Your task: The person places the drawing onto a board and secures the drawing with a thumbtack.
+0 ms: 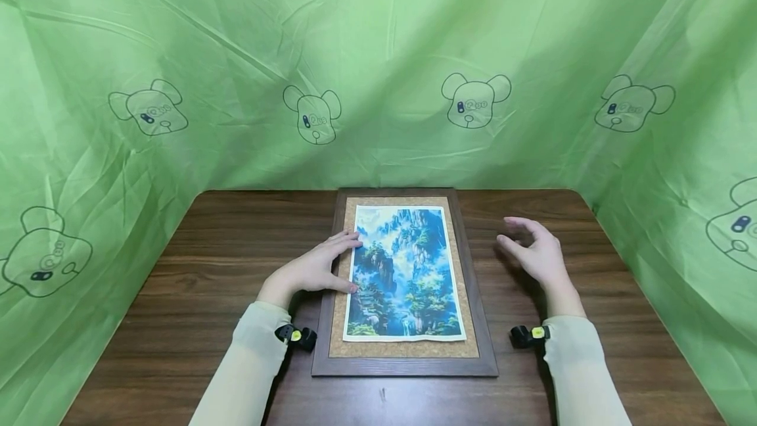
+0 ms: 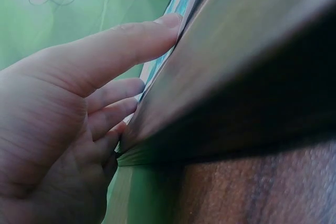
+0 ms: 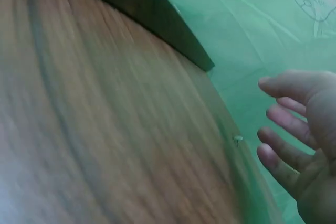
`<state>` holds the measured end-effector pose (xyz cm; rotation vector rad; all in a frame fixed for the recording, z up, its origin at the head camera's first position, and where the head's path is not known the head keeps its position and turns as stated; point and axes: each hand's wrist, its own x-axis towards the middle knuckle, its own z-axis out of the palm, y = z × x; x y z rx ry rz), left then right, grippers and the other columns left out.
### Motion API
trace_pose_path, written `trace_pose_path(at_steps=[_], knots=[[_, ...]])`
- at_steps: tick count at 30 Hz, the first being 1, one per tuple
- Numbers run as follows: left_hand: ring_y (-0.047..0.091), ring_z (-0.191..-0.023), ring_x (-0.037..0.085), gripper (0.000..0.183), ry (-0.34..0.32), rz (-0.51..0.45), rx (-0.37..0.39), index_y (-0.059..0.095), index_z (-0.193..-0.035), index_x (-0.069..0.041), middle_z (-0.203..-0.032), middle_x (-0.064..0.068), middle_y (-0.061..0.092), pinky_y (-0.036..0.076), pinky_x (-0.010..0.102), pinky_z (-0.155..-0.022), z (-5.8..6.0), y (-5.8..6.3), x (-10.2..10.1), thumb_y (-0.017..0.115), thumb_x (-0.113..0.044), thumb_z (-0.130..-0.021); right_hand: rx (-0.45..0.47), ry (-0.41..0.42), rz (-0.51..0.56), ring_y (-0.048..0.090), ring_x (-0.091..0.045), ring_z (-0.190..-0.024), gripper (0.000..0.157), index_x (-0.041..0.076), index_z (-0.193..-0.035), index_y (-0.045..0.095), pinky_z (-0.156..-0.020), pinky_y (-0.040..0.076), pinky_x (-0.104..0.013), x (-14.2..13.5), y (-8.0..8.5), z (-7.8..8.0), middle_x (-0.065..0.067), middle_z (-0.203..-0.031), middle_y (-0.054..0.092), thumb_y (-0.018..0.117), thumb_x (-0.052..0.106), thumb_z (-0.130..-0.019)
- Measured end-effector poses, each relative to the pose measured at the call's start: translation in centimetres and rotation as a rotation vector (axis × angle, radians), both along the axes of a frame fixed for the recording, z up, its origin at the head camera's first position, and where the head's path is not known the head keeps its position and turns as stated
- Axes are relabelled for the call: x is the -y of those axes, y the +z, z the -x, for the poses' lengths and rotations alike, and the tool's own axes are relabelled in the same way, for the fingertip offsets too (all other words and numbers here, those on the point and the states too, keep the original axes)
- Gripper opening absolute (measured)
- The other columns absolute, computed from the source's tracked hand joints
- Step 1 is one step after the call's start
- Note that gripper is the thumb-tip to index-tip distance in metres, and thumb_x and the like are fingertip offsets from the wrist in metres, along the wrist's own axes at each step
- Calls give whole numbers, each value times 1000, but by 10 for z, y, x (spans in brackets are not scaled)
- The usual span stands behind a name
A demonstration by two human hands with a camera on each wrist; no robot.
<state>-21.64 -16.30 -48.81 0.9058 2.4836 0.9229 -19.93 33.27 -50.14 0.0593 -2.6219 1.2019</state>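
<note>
A printed picture of blue misty mountains and green trees [image 1: 405,275] lies flat on a framed cork board [image 1: 402,350] with a dark wooden rim. My left hand [image 1: 313,270] rests at the picture's left edge, its thumb and fingers spread apart and touching that margin. Seen from the left wrist, the thumb [image 2: 131,43] is fairly straight along the paper's side. To the right of the board, my right hand [image 1: 537,256] is held above the table with loosely bent fingers and nothing in its grasp; the right wrist view shows its fingers [image 3: 286,121] apart.
The board lies on a dark wood-grain table [image 1: 236,268], its far end near the back edge. Green cloth [image 1: 378,31] printed with bear heads hangs behind and on both sides. A tiny pale thing [image 3: 238,139], too small to identify, shows near the table edge.
</note>
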Motion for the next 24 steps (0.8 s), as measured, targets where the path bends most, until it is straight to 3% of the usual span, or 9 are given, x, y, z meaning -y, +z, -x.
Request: trace_pose_path(at_steps=[7,17,20,24], knots=[[6,-170,34,97,1,-9,16,41,-169,-9,-182,8,20,16,66,-131,-1,1,0,90,-41,-91,21,-54,-75,76,-35,-105,42,4,-136,73,-85,52,-21,-7,-7,2,-17,-119,80,82,25,-101],[5,-170,33,98,5,-12,24,41,-169,-9,-183,8,19,16,66,-131,-2,1,0,91,-41,-91,43,-23,-107,72,-25,-99,33,2,-128,78,-77,47,-11,-7,-15,4,-18,-114,79,80,22,-102],[5,-170,33,98,6,-7,22,41,-169,-9,-182,8,20,16,66,-131,-2,2,0,91,-41,-91,39,-30,-134,72,-26,-98,31,4,-127,79,-78,50,-16,-7,-15,4,-16,-111,79,79,23,-103],[5,-170,32,97,5,1,23,41,-169,-9,-183,8,19,17,65,-132,-2,3,-1,90,-41,-92,27,-31,-157,72,-29,-97,26,6,-124,81,-82,54,-32,-7,-15,3,-15,-109,78,78,22,-104]])
